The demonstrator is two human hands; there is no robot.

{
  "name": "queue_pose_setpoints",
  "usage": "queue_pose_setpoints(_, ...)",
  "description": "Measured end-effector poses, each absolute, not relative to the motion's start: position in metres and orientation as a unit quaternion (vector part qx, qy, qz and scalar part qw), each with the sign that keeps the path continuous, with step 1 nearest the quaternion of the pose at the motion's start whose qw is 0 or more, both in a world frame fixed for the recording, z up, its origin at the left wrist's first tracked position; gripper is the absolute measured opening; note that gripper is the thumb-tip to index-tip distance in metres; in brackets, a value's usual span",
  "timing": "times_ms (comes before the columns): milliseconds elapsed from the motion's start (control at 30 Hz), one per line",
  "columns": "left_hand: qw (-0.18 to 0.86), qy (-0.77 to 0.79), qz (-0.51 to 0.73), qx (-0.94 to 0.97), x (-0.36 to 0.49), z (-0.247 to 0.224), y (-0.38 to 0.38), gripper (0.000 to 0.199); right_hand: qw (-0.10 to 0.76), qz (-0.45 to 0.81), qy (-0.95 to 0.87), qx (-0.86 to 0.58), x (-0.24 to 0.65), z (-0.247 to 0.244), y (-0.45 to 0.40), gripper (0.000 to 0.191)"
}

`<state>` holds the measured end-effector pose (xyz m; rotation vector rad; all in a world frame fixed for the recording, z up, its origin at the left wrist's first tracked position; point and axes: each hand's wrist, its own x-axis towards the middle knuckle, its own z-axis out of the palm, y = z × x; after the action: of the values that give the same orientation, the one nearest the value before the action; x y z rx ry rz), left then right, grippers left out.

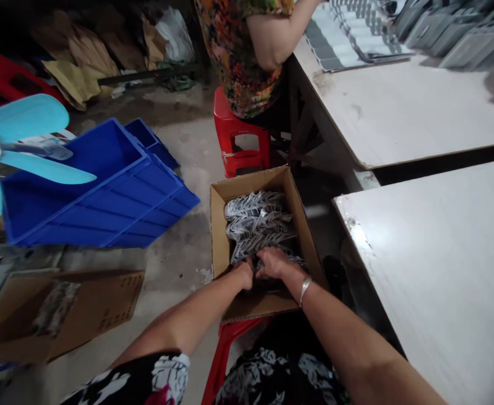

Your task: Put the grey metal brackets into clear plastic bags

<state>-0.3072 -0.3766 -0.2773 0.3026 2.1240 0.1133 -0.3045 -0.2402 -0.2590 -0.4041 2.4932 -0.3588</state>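
An open cardboard box [220, 236] stands in front of me, holding several rows of thin grey pieces in clear plastic [259, 225]. Both my hands reach down inside it, close together near its front part. My left hand [245, 273] has its fingers curled downward at the near end of the rows. Beside it, my right hand [272, 263], with a bracelet on the wrist, is bent over the nearest wrapped pieces. The fingertips of both hands are hidden among the pieces, so what they grip cannot be made out.
Blue crates [116, 197] and a light-blue fan [36, 163] stand at the left, above another cardboard box [99, 304]. A person sits on a red stool [241, 135] ahead. White tables [432, 253] fill the right side, with stacked grey pieces [475, 42] at the back.
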Motion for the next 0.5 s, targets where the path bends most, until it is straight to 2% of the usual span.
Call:
queue_pose_setpoints(67, 0.446, 0.884, 0.007, 0.136, -0.308, -0.268, -0.374, 0.076, 0.291, -0.148, 0.940, -0.100, -0.307, -0.259, -0.222, 0.036)
queue_pose_setpoints(200, 0.325, 0.921, -0.002, 0.217, -0.311, -0.249, -0.369, 0.034, 0.287, -0.151, 0.946, -0.019, -0.305, -0.258, -0.201, 0.033)
queue_pose_setpoints(233, 0.292, 0.926, 0.001, 0.238, -0.313, -0.248, -0.367, 0.030, 0.284, -0.155, 0.946, -0.014, -0.304, -0.257, -0.201, 0.034)
queue_pose_setpoints(367, 0.197, 0.933, 0.008, 0.302, -0.329, -0.253, -0.355, 0.029, 0.290, -0.156, 0.944, -0.025, -0.297, -0.249, -0.210, 0.034)
queue_pose_setpoints(500, 0.152, 0.909, 0.023, 0.387, -0.348, -0.269, -0.346, 0.029, 0.306, -0.131, 0.942, -0.032, -0.287, -0.241, -0.217, 0.032)
